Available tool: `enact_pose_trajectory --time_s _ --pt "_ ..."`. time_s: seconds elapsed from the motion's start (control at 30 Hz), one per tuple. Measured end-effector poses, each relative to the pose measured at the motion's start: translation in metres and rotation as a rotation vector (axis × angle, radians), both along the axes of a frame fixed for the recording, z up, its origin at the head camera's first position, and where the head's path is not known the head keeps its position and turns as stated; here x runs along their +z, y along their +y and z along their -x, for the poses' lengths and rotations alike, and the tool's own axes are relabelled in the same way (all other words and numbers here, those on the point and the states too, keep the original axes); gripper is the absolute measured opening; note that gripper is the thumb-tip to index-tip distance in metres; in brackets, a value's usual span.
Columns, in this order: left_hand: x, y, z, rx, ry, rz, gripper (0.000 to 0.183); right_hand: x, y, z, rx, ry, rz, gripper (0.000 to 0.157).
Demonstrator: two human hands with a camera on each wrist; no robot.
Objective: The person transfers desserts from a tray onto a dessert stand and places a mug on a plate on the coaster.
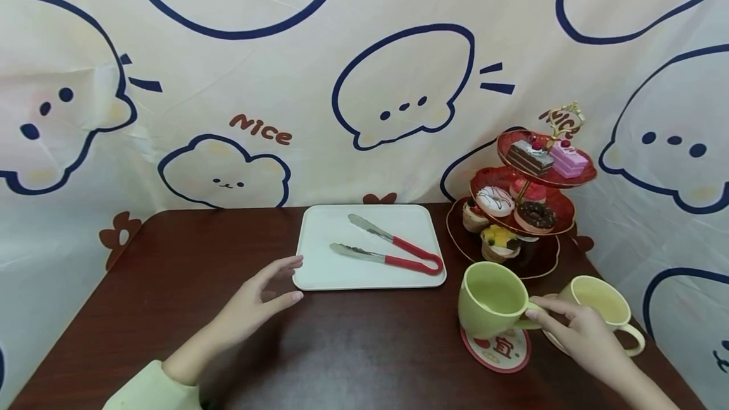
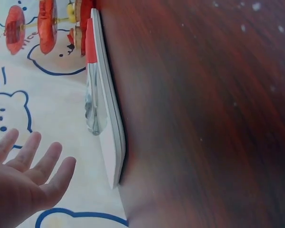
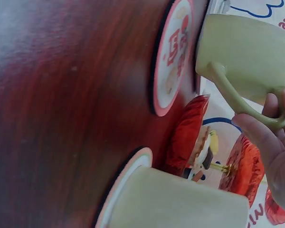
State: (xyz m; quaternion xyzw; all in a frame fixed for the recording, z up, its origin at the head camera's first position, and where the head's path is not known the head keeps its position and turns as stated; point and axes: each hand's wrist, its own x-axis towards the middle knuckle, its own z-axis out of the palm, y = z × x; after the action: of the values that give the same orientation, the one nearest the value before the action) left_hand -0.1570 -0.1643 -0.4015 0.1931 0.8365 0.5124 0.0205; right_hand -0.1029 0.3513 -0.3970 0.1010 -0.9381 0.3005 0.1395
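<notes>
A green mug (image 1: pixel 493 301) hangs slightly above a round red-rimmed coaster (image 1: pixel 498 352), its handle pinched by my right hand (image 1: pixel 581 334). The right wrist view shows a gap between the mug's base (image 3: pixel 228 52) and the coaster (image 3: pixel 173 57). Just right of that hand, a pale yellow mug (image 1: pixel 604 301) stands on a second coaster (image 3: pixel 145 159), partly hidden by the hand. My left hand (image 1: pixel 250 302) holds nothing, its fingers spread near the left edge of a white tray (image 1: pixel 319 274). Red-handled tongs (image 1: pixel 398 258) lie on that tray.
At the back right rises a tiered red stand (image 1: pixel 549 207) bearing cakes, donuts and cupcakes, close behind the green mug. A printed cloth (image 1: pixel 307 93) hangs behind the dark wooden table (image 1: pixel 364 347).
</notes>
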Motion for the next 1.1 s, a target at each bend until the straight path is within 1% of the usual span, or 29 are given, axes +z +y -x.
enact_pose_trajectory --time_s 0.1,0.17,0.27,0.4,0.53,0.8,0.93,1.1 --pt "0.000 -0.002 -0.002 0.003 0.009 0.024 0.056 -0.001 0.003 -0.003 -0.047 -0.057 -0.012 0.019" --pt "0.000 -0.003 -0.002 0.006 0.022 0.036 0.056 -0.002 0.005 -0.004 -0.064 -0.076 -0.017 0.019" --pt "-0.001 -0.004 -0.002 0.013 0.044 0.046 0.056 -0.005 0.007 -0.006 -0.076 -0.076 -0.024 0.018" --pt "-0.003 -0.007 -0.001 0.031 0.075 0.062 0.056 -0.011 0.011 -0.009 -0.082 -0.075 -0.003 0.018" --pt "-0.002 -0.011 0.001 0.052 0.088 0.090 0.057 -0.015 0.015 -0.012 -0.090 -0.080 0.018 0.020" --pt "-0.002 -0.021 0.010 0.113 0.134 0.213 0.062 -0.017 0.021 -0.012 -0.069 -0.052 0.036 0.019" --pt "-0.003 -0.026 0.014 0.135 0.140 0.271 0.065 -0.016 0.023 -0.012 -0.067 -0.087 0.027 0.021" --pt "-0.001 -0.030 0.017 0.138 0.139 0.311 0.070 -0.015 0.026 -0.012 -0.051 -0.114 0.022 0.022"
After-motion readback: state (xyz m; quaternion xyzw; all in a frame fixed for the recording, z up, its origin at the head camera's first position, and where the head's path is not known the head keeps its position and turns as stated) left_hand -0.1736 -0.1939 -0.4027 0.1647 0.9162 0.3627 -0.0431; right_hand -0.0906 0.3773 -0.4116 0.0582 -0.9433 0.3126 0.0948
